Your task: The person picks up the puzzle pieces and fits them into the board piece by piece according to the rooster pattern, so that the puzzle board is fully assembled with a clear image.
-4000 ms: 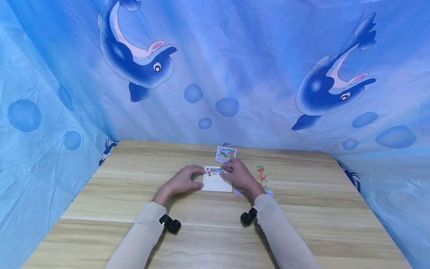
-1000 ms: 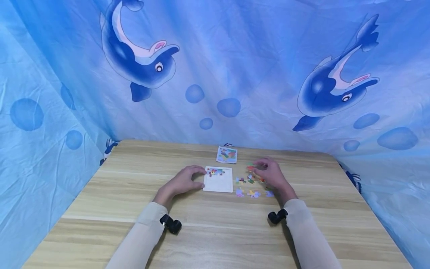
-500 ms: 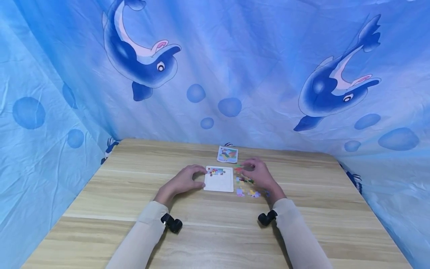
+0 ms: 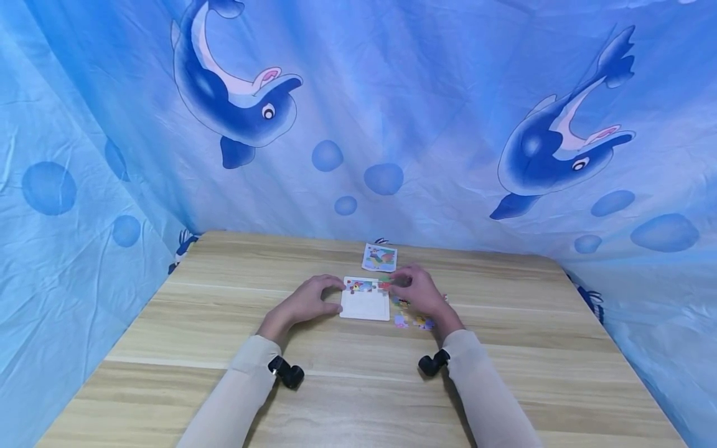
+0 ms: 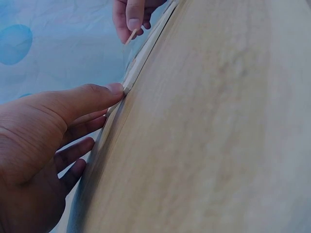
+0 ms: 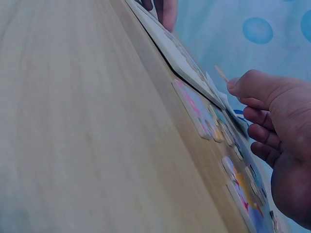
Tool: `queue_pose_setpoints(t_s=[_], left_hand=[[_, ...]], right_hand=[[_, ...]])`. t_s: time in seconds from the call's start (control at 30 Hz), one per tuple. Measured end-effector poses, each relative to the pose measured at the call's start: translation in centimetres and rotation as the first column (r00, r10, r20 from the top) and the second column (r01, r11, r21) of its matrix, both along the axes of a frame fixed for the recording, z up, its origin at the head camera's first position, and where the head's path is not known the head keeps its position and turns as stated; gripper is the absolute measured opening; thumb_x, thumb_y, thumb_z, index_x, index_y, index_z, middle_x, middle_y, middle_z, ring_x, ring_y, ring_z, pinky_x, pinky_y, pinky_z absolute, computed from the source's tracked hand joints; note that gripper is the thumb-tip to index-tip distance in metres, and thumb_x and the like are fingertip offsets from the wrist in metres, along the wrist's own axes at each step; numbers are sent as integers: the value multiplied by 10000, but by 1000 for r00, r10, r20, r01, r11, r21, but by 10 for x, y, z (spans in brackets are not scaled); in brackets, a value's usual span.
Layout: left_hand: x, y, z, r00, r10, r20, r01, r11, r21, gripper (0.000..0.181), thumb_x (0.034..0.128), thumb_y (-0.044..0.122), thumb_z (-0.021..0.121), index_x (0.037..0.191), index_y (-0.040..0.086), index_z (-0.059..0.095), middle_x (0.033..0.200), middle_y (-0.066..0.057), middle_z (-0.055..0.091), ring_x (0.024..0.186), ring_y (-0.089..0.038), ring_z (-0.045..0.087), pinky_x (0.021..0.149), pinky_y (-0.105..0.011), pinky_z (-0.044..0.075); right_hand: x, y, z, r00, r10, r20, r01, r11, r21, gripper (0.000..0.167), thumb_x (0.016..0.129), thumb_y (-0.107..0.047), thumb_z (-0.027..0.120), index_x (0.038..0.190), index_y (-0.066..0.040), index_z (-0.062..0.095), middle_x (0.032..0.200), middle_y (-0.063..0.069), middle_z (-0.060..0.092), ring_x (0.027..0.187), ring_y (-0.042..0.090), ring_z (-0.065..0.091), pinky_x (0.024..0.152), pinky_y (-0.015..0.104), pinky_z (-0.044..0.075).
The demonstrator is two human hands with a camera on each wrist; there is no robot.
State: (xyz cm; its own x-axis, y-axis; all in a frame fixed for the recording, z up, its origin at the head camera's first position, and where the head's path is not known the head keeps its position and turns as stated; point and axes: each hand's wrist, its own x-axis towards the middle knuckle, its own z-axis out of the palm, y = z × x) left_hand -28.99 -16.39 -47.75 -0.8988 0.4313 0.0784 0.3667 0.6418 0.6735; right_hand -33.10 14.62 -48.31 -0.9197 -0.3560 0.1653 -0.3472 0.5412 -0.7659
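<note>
A white puzzle tray (image 4: pixel 364 306) lies on the table, with joined colourful puzzle pieces (image 4: pixel 358 286) along its upper left. My left hand (image 4: pixel 309 300) rests at the tray's left edge; in the left wrist view its thumb (image 5: pixel 99 99) touches a corner, with the other fingers loosely bent. Over the tray's upper right, my right hand (image 4: pixel 417 291) pinches a red and green puzzle piece (image 4: pixel 383 285) between thumb and fingertips. The right wrist view shows that piece (image 6: pixel 221 74) edge-on, raised above the tray.
Several loose puzzle pieces (image 4: pixel 401 321) lie right of the tray, partly hidden under my right hand and wrist. A picture card (image 4: pixel 379 257) lies behind the tray. The wooden table (image 4: pixel 224 267) ends at a blue dolphin-printed curtain (image 4: pixel 426 124).
My right hand went from the tray to the loose pieces, picked up the red and green puzzle piece and carried it left over the tray. My left hand stays at the tray's edge.
</note>
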Motion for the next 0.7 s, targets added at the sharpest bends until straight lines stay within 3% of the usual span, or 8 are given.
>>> queue_pose_setpoints(t_s=[0.27,0.7], left_hand=[[1,0,1,1000,2,1,-2,1000,-3,485,884,225,796,1335,105,664,1449,-93,611,1431,-327,498,1247,-514,362],[1,1,1,1000,8,3,-8,1000,-18,492,885,232,798,1342,109,663,1467,-92,597,1442,-328,485,1254,-516,350]], right_hand=[[-1,-6,2,999,16,38,-16,1000,5,286,952,-234,735,1210,-111,748,1294,87,625,1075,238,596,922,400,535],[-3,-11,-6,999,40,10,-40,999,20,240,944,-209,742,1164,-117,758,1236,76,639,1038,214,618,907,388,554]])
